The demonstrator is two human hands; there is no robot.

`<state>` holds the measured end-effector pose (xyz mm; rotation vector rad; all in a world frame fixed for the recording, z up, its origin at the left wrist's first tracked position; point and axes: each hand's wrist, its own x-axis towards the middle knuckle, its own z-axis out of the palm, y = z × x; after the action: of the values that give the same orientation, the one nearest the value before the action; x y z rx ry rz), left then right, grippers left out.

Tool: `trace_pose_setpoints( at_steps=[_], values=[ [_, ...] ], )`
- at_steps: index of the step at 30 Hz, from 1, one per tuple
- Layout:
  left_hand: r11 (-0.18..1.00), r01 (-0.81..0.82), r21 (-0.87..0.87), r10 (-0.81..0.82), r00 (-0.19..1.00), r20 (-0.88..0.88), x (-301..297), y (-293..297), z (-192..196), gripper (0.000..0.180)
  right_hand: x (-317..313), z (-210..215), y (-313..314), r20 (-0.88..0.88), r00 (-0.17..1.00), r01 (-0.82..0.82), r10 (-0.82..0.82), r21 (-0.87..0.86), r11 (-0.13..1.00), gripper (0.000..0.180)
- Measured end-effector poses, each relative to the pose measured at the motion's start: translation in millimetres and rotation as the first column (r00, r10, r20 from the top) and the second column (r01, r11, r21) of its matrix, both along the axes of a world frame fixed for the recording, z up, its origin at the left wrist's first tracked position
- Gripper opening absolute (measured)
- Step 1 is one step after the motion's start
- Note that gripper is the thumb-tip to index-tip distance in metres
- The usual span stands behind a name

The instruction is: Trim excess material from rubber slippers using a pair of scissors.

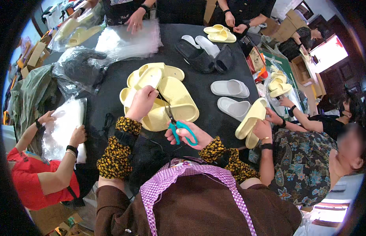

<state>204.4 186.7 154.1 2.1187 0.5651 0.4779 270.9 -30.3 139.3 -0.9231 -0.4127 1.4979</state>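
Several pale yellow slippers [176, 91] lie in an overlapping pile on the black table in front of me. My left hand [141, 103] is over the pile's left side, its fingers closed on the edge of a yellow slipper [150, 76]; the fingertips are partly hidden. In my right hand [195, 135] is a pair of snips [183, 132] with teal handles, gripped around the loops. Their dark blades point up and left, slightly apart, over the ribbed strap of a near slipper [183, 112]. Both my wrists wear black-and-yellow patterned sleeve covers.
Grey slippers [230, 88] lie to the right, with black slippers [204, 59] beyond. A co-worker at right handles yellow slippers [252, 120]; another at left holds clear bags [65, 126]. More plastic bags [130, 41] cover the far left. Others stand across the table.
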Motion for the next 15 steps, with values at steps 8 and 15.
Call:
trace_pose_setpoints(
  at_steps=[8,15],
  values=[
    [0.994,0.032,-0.103,-0.033,0.999,-0.006,-5,-2,-26,0.02,-6,-21,17,-0.19,0.982,-0.013,0.003,-0.051,0.999,0.045],
    [0.98,0.085,-0.183,-0.085,0.996,0.008,-19,-4,-43,0.017,-9,-29,24,-0.176,0.982,0.051,-0.066,-0.09,0.995,0.038]
  ],
)
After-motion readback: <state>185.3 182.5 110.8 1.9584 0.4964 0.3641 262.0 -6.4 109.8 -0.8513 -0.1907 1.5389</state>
